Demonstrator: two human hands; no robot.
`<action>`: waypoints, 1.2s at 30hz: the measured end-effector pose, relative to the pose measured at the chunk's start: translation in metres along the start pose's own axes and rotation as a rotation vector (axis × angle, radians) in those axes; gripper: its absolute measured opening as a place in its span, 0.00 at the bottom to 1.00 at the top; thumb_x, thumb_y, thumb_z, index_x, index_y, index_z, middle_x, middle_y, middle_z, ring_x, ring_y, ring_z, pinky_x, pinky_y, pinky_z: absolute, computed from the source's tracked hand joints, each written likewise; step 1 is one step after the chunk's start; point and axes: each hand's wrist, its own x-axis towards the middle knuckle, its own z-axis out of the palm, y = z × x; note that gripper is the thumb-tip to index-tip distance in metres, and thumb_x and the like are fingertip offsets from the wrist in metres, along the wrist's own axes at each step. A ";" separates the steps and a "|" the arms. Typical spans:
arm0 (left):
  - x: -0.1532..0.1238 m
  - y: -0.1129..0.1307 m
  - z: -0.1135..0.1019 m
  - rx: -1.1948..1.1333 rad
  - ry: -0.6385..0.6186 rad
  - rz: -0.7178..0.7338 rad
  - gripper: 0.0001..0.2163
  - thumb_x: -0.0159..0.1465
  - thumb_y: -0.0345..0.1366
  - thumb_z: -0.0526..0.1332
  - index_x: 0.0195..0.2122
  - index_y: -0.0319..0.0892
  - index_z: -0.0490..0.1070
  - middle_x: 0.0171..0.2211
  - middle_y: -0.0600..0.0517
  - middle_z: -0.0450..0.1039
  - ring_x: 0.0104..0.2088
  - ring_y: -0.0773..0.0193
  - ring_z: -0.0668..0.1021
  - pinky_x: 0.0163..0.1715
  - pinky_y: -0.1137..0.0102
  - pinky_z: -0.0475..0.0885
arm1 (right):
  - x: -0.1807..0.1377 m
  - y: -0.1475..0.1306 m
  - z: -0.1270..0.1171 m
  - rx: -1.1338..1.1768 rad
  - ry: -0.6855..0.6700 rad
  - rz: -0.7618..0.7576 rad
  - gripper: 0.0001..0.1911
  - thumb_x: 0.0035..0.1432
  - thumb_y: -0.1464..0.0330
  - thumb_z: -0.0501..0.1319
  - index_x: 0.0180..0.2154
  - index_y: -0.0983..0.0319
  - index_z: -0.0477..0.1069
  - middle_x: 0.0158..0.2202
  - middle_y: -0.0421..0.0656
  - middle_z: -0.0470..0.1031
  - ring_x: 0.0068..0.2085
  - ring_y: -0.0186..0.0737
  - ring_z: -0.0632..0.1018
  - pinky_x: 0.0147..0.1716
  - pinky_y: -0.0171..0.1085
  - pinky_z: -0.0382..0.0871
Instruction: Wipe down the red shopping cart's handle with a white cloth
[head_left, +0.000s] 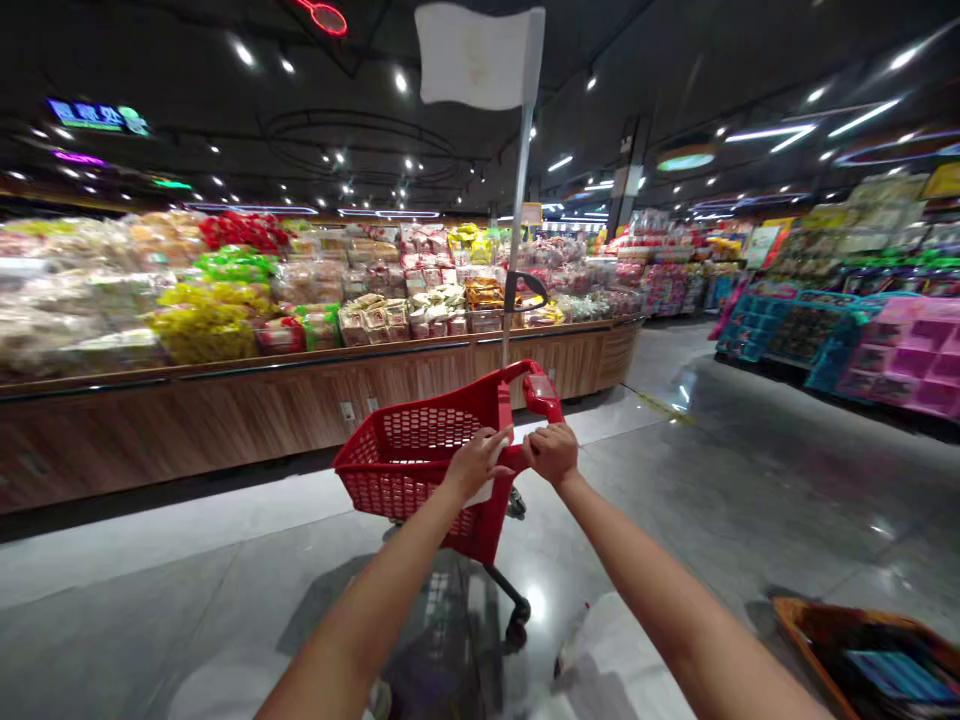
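Observation:
A red plastic shopping cart stands in front of me on the grey shop floor, tilted in the view, and its basket looks empty. My left hand is closed round the cart's handle bar, with a bit of white paper under its fingers. My right hand is closed on the same bar just to the right, nearly touching the left. A thin pole with a white flag rises from the cart's far side.
A long wooden display counter piled with bagged snacks runs along the left and behind the cart. Pink and blue product racks line the right. An orange basket sits at the lower right. Open floor stretches ahead to the right.

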 end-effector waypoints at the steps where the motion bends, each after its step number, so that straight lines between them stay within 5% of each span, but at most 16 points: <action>1: -0.002 -0.004 0.003 0.000 -0.022 0.004 0.28 0.57 0.51 0.62 0.56 0.48 0.61 0.50 0.47 0.68 0.49 0.58 0.73 0.45 0.67 0.71 | 0.000 0.000 0.000 0.002 -0.005 -0.007 0.17 0.54 0.71 0.57 0.15 0.60 0.67 0.16 0.39 0.69 0.23 0.34 0.65 0.32 0.38 0.53; 12: -0.075 -0.103 0.003 0.096 -0.107 -0.229 0.11 0.61 0.45 0.60 0.36 0.42 0.70 0.36 0.49 0.73 0.39 0.60 0.75 0.42 0.67 0.69 | 0.001 0.000 -0.005 0.039 -0.047 -0.041 0.17 0.56 0.70 0.56 0.16 0.60 0.67 0.17 0.39 0.68 0.23 0.34 0.64 0.32 0.38 0.52; 21: -0.014 -0.007 0.013 -0.048 0.042 -0.170 0.16 0.65 0.48 0.54 0.46 0.44 0.68 0.42 0.49 0.72 0.43 0.60 0.74 0.44 0.67 0.68 | 0.007 -0.008 0.001 0.050 -0.027 -0.015 0.18 0.56 0.70 0.56 0.15 0.61 0.66 0.17 0.40 0.68 0.23 0.34 0.63 0.32 0.38 0.52; 26: -0.052 -0.048 0.011 0.008 -0.023 -0.108 0.16 0.63 0.43 0.60 0.50 0.45 0.66 0.45 0.48 0.71 0.47 0.59 0.72 0.48 0.65 0.67 | 0.006 -0.002 0.001 0.053 -0.056 -0.050 0.18 0.57 0.70 0.56 0.16 0.61 0.66 0.18 0.39 0.68 0.23 0.34 0.64 0.31 0.38 0.52; 31: -0.094 -0.100 -0.003 0.128 -0.091 -0.306 0.11 0.63 0.39 0.60 0.45 0.42 0.69 0.43 0.47 0.72 0.43 0.57 0.74 0.45 0.64 0.69 | 0.005 -0.005 0.004 0.066 -0.043 -0.030 0.18 0.56 0.70 0.55 0.15 0.60 0.65 0.17 0.39 0.67 0.23 0.34 0.62 0.31 0.38 0.51; 36: -0.056 -0.053 -0.005 -0.047 -0.033 -0.210 0.10 0.67 0.40 0.54 0.45 0.43 0.69 0.43 0.49 0.74 0.45 0.61 0.74 0.47 0.67 0.68 | 0.006 -0.012 0.005 0.063 -0.036 0.003 0.18 0.55 0.70 0.56 0.15 0.60 0.65 0.16 0.39 0.66 0.23 0.35 0.62 0.31 0.38 0.51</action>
